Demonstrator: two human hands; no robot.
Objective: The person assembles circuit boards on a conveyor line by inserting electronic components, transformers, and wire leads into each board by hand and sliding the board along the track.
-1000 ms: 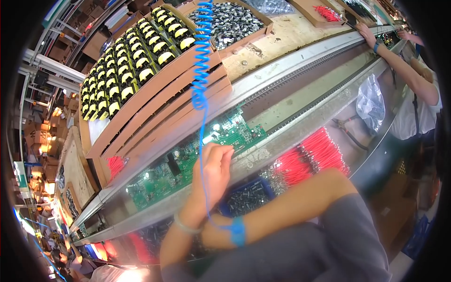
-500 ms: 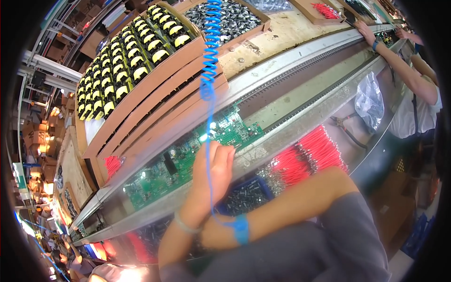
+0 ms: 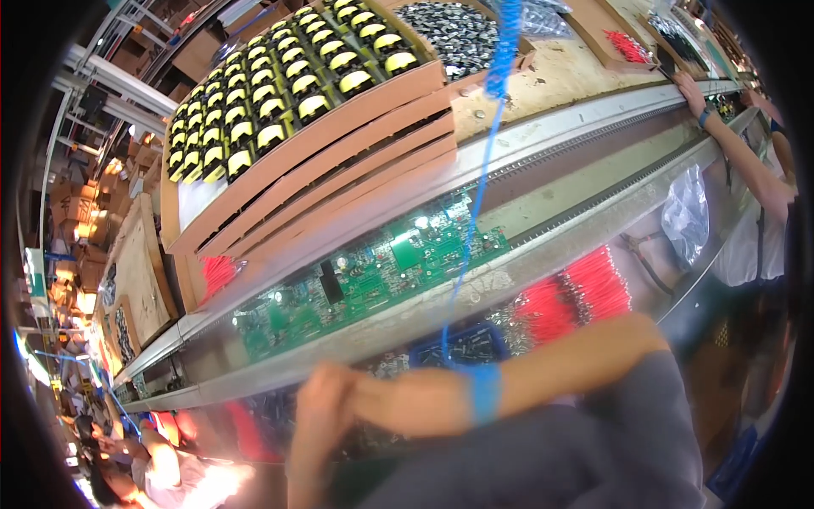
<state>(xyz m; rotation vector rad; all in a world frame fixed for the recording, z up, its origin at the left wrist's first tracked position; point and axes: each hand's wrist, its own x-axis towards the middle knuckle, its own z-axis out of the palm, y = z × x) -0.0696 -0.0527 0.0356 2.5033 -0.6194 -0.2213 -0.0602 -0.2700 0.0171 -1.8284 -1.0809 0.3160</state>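
Observation:
A long green circuit board (image 3: 373, 276) lies between the metal rails, with a black part and several small parts on it. My left hand (image 3: 322, 394) is just on the near side of the front rail, blurred, its fingers bunched out of clear sight. My right hand (image 3: 369, 399) reaches in from the right and meets the left hand, or overlaps it; its fingers are hidden. Around my right wrist sits a blue wrist strap (image 3: 483, 394) with a coiled blue cord (image 3: 502, 64) rising from it. What either hand holds, if anything, cannot be made out.
Below the front rail stand a blue bin (image 3: 466, 346) of small dark parts and bundles of red wires (image 3: 593, 284). Stacked cardboard trays (image 3: 339, 170) of yellow-and-black parts rise behind the board. A plastic bag (image 3: 685, 216) and a co-worker's arm (image 3: 738, 153) are at the right.
My left hand has drawn back from over the circuit board, down to my right hand below the front rail. The whole view has shifted, so the trays and board appear further right.

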